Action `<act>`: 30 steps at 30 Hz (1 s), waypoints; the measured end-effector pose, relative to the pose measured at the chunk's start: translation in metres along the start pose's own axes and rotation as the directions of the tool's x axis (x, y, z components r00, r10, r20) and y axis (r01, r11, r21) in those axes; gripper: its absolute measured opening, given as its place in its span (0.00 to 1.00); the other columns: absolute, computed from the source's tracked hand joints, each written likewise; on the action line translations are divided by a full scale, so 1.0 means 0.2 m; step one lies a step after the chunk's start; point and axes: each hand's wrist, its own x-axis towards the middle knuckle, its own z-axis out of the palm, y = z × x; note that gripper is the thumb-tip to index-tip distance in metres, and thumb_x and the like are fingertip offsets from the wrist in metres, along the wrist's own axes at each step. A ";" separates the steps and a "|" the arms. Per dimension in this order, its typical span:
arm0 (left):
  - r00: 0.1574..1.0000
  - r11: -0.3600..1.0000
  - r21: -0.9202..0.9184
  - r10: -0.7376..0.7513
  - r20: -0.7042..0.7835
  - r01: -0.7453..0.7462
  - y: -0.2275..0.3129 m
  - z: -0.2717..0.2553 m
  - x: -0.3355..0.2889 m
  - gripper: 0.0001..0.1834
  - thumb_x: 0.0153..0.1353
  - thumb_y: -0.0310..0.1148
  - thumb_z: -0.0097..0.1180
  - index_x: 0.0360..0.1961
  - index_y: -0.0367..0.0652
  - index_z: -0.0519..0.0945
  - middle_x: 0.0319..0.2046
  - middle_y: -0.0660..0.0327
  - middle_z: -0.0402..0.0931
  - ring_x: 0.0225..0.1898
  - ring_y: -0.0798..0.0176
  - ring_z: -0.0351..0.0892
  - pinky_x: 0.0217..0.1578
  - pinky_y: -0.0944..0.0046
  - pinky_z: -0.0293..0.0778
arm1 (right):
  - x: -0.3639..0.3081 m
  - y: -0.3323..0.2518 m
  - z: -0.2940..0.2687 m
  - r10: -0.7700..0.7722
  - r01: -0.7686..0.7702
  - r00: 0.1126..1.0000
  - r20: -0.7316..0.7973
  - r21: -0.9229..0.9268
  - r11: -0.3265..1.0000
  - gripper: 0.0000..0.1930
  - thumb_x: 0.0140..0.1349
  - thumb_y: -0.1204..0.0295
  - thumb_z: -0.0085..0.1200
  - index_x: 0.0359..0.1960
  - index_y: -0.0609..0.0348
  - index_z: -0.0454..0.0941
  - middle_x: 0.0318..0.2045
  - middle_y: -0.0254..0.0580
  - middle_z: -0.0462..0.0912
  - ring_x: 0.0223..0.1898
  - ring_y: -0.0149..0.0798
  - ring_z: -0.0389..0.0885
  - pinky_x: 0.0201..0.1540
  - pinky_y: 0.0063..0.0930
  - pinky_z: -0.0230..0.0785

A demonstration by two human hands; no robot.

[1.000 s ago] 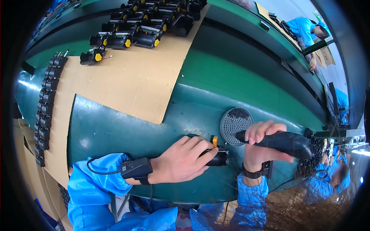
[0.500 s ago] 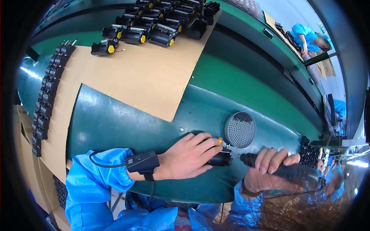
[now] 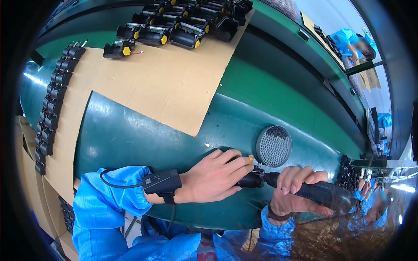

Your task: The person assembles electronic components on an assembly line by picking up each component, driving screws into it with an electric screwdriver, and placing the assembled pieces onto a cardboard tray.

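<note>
Left hand (image 3: 215, 178) of mine is palm down, fingers bent and thumb drawn in on the near side, closed over a black part (image 3: 252, 180) that it partly hides. That part lies on the green desk (image 3: 143, 143), just on the near side of the grey round dish (image 3: 274, 150) and a little to its left. An orange tab (image 3: 251, 159) stands up by my fingertips, left of the dish.

On the near side of the dish and to its right, my right hand (image 3: 294, 187) is wrapped around a black tool (image 3: 324, 194), fingers curled over the top and thumb underneath. The tool's tip points left and appears to touch the right end of the black part.

Small dark pieces (image 3: 276, 132) gather along the dish's far edge; its pitted floor shows below them. Well to the left of the dish, a cardboard sheet (image 3: 152, 82) covers some of the desk. On it, beyond and left of the dish, sit black units with yellow ends (image 3: 185, 37); farthest left of the dish runs a row of black pieces (image 3: 54, 104). Beyond and right of the dish, a person in blue (image 3: 348, 41) leans forward.
</note>
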 end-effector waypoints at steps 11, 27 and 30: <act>1.000 1.000 -0.016 -0.024 0.012 0.024 0.00 0.00 0.01 0.33 0.59 0.42 0.68 0.62 0.39 0.75 0.57 0.57 0.72 0.62 0.51 0.70 0.58 0.54 0.72 | 0.01 0.03 0.00 0.011 -0.011 1.000 0.008 -0.028 1.000 0.46 0.56 0.20 0.46 0.43 0.58 0.65 0.24 0.41 0.74 0.18 0.37 0.73 0.21 0.33 0.70; 1.000 0.998 0.067 -0.021 -0.019 0.022 0.00 -0.02 -0.03 0.33 0.60 0.46 0.68 0.65 0.45 0.77 0.57 0.59 0.73 0.62 0.54 0.70 0.61 0.49 0.65 | -0.03 0.05 -0.01 0.006 -0.007 1.000 -0.016 -0.042 0.999 0.45 0.56 0.19 0.42 0.42 0.55 0.65 0.20 0.37 0.71 0.17 0.34 0.69 0.19 0.30 0.67; 1.000 0.997 0.068 -0.027 -0.008 0.028 0.01 -0.01 -0.03 0.33 0.60 0.45 0.68 0.65 0.45 0.77 0.57 0.59 0.73 0.61 0.54 0.70 0.61 0.49 0.65 | 0.04 -0.01 -0.04 -0.026 0.038 0.993 -0.119 0.098 0.994 0.44 0.59 0.20 0.42 0.43 0.55 0.66 0.20 0.36 0.69 0.17 0.34 0.69 0.18 0.29 0.66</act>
